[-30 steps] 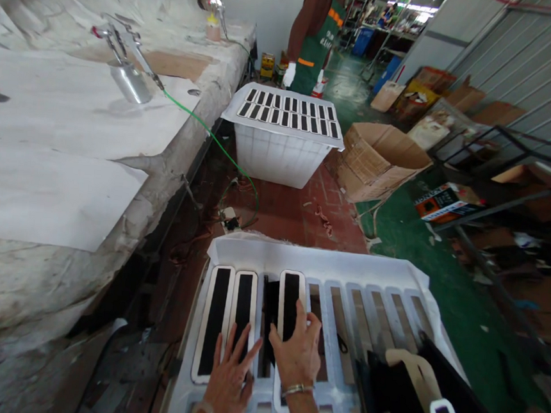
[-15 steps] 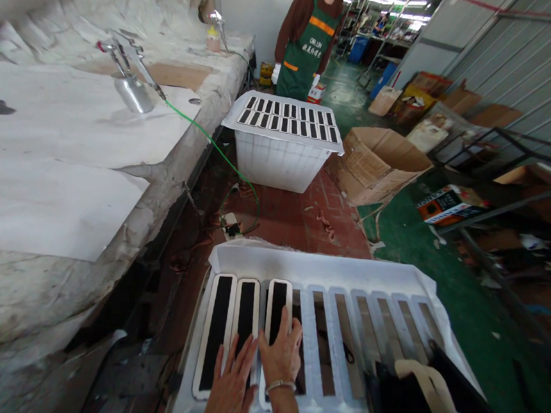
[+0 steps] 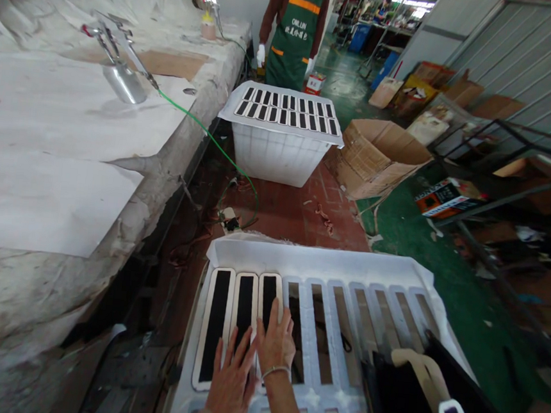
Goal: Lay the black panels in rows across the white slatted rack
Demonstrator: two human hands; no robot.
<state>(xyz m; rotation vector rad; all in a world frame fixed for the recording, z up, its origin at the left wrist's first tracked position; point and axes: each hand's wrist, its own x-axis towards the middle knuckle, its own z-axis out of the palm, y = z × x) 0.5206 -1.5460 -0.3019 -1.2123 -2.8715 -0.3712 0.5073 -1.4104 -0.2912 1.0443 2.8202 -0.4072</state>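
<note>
black white-rimmed strips [image 3: 240, 312] | three, flat, side by side | white slotted rack [image 3: 347, 270], left slots

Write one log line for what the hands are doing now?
left hand: flat on second black white-rimmed strip | right hand: pressing third strip | white slotted tray

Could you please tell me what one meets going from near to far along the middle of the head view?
left hand → slotted white tray → red floor → white bin → person in green apron.

We see bright, even daylight, strong glare on the white paper [image 3: 57, 168], wide-angle bending at the edges, and soft blur at the corners.
</note>
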